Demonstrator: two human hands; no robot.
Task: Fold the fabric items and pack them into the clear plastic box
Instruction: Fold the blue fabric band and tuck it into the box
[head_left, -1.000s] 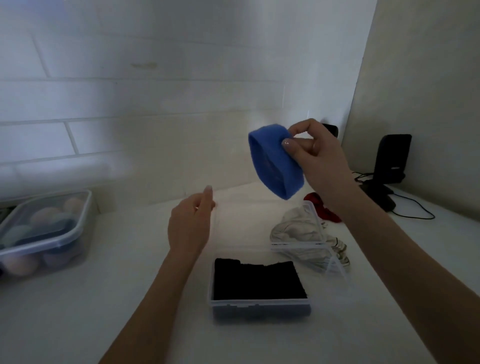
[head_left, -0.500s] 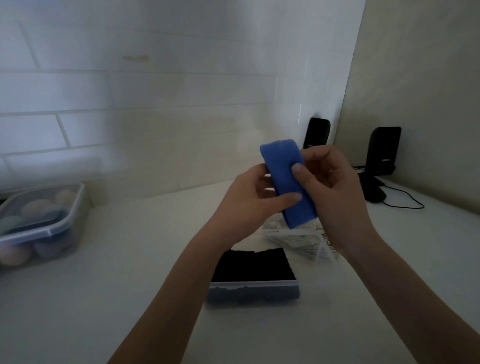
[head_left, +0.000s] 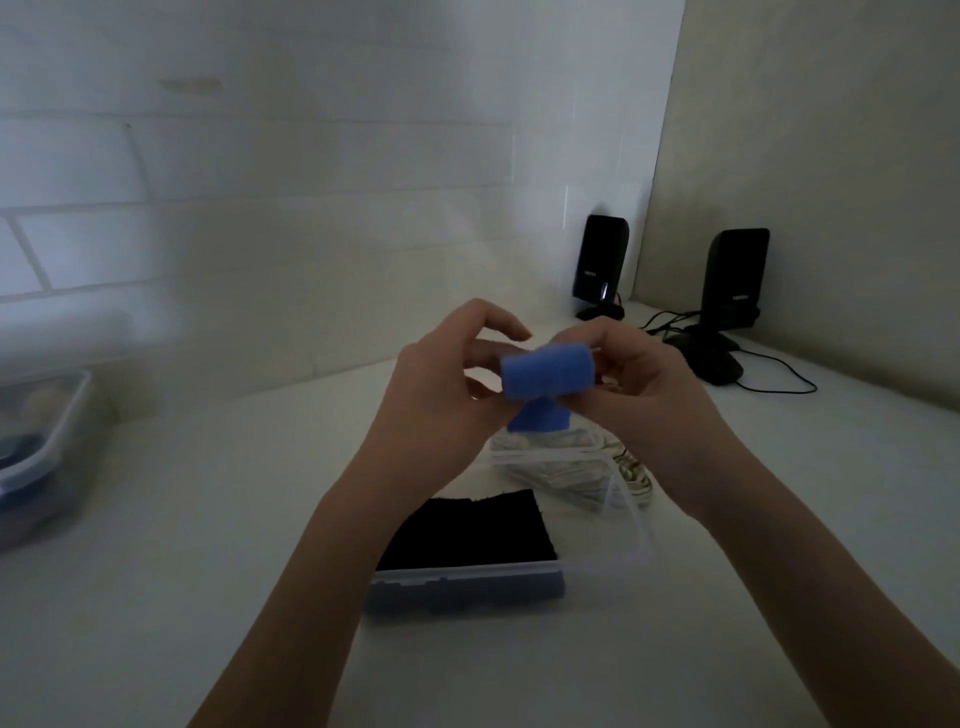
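Both hands raised above the table (head_left: 156, 597). Left hand (head_left: 436, 405) and right hand (head_left: 649, 400) each pinch the blue fabric band (head_left: 545, 379), folded over between them, held in the air over the clear plastic box (head_left: 467, 584). Black folded fabric (head_left: 467, 530) lies inside the box. Pale crumpled fabric (head_left: 561, 467) sits just behind it.

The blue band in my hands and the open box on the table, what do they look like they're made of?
Blue band: likely soft matte terry or stretch knit; it bends over on itself with no shine. Clear box: looks like rigid see-through plastic, since the black fabric inside shows through its wall.
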